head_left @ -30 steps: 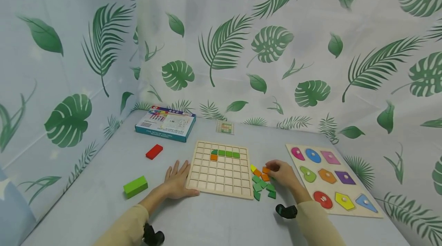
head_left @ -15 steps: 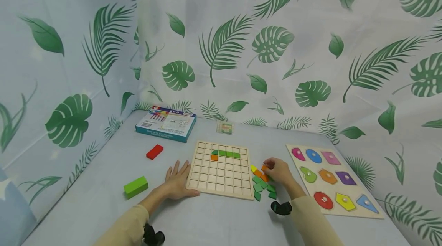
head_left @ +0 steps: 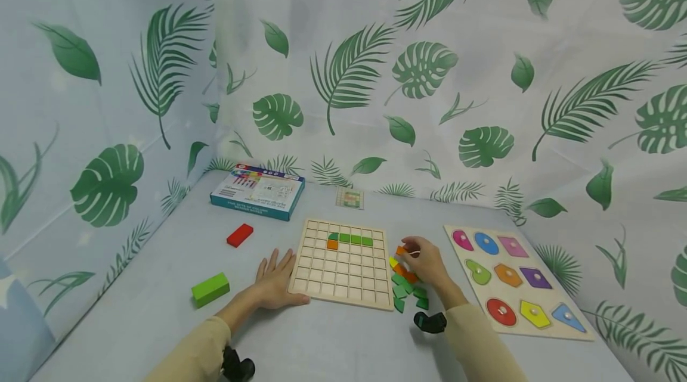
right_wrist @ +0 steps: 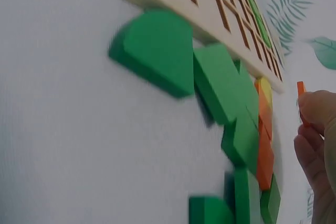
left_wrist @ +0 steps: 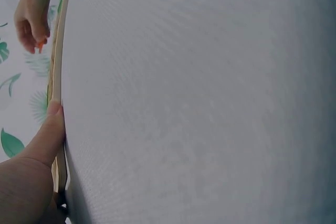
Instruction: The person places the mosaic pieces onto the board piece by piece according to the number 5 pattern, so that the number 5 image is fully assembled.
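Observation:
My right hand [head_left: 426,260] pinches a small orange tile [head_left: 400,250] between thumb and fingers, raised at the board's right side. In the right wrist view the same orange tile [right_wrist: 301,88] sticks out past the fingertips. A wooden grid board [head_left: 343,278] lies in the middle of the table. A row of green tiles [head_left: 356,239] and one orange tile [head_left: 333,245] sit in its upper cells. My left hand [head_left: 276,282] rests with fingers spread at the board's left side, its thumb [left_wrist: 50,129] touching the edge. Loose green pieces [right_wrist: 157,48] and a few orange and yellow ones lie beside the board.
A shape puzzle board [head_left: 523,304] lies at the right. A blue and white box [head_left: 257,192] and a small pattern card [head_left: 350,198] are at the back. A red block [head_left: 240,235] and a light green block [head_left: 210,289] lie at left.
My right hand has moved left and away from me, carrying the orange tile off the loose pile toward the board. The left hand and the board have stayed put.

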